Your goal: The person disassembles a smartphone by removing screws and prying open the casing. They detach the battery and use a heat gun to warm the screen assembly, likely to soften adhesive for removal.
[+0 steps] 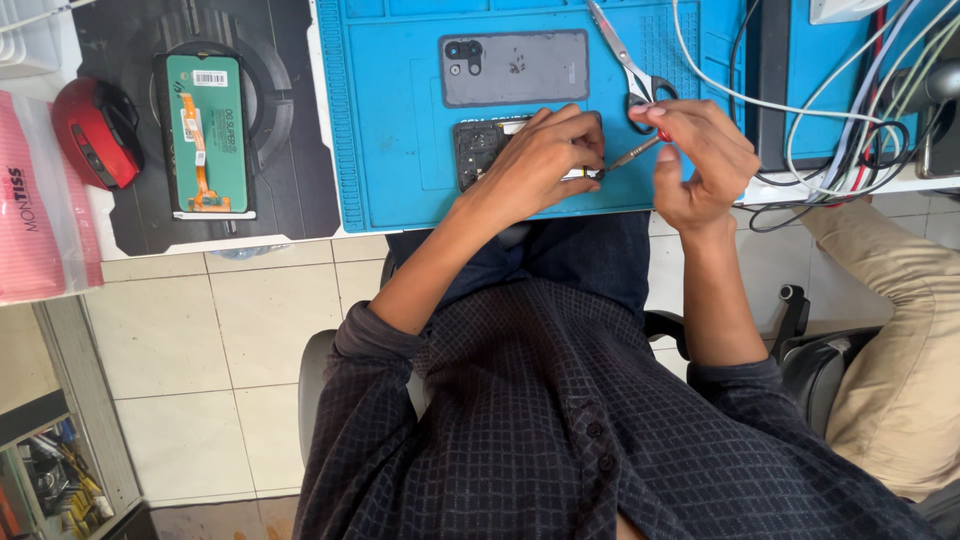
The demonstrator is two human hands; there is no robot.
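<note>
My left hand (540, 160) rests on an opened phone body (475, 150) lying on the blue work mat (390, 130), pressing it down with the fingers. My right hand (700, 160) grips a small red-handled screwdriver (640, 150), its tip pointed at the phone's right edge beside my left fingertips. A grey phone back cover (515, 68) with a camera cut-out lies on the mat just behind the phone.
Scissors (630, 70) lie at the mat's back right. A replacement screen with a green back (203, 135) sits on a black mat to the left, beside a red mouse (95, 130). Tangled cables (840, 140) are at the right. Another person's leg (900, 330) is at right.
</note>
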